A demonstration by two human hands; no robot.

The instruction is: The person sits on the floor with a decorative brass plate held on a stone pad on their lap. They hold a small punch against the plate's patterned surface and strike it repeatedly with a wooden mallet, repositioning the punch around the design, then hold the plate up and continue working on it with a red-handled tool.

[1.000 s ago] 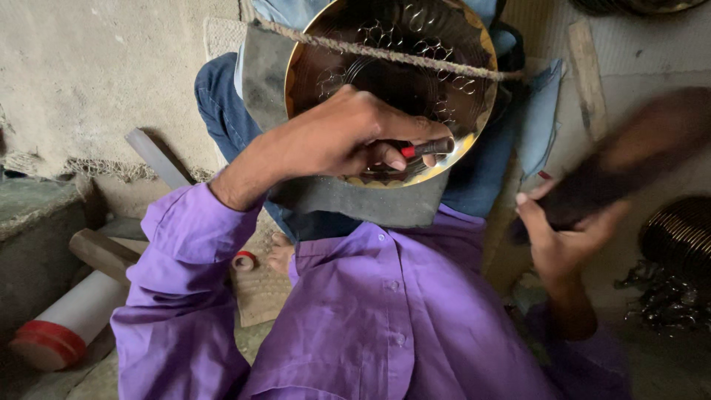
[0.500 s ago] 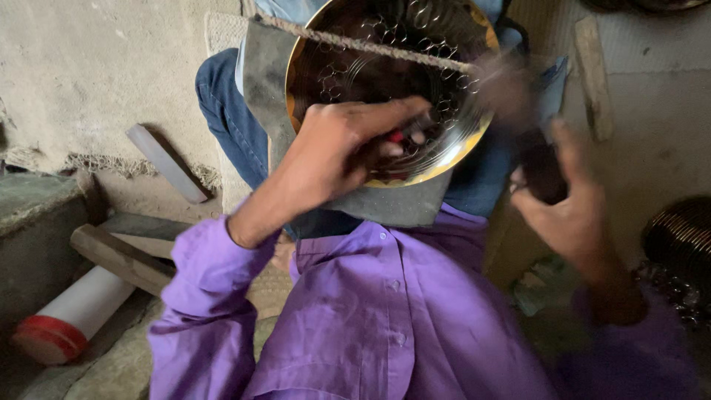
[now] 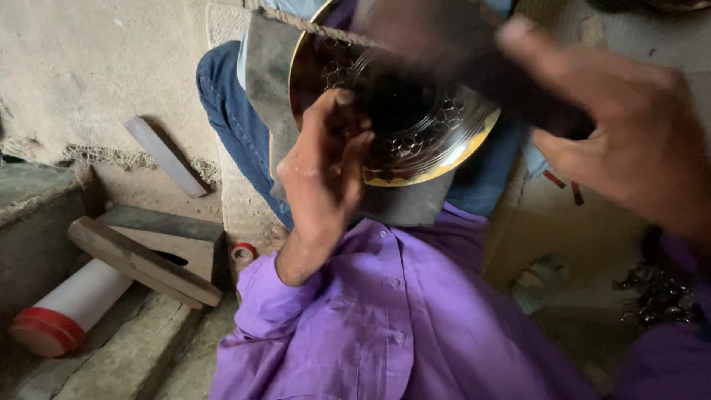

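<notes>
Left of the brass plate, a white tube with a red end and a wooden block lie on the floor. The plate rests on the lap, against a dark pad. The left hand is curled at the plate's left rim, fingers pinched, though what they grip cannot be told. The right hand is clenched round a dark, blurred mallet above the plate. A mistimed blow could catch the left fingers or dent the pattern.
</notes>
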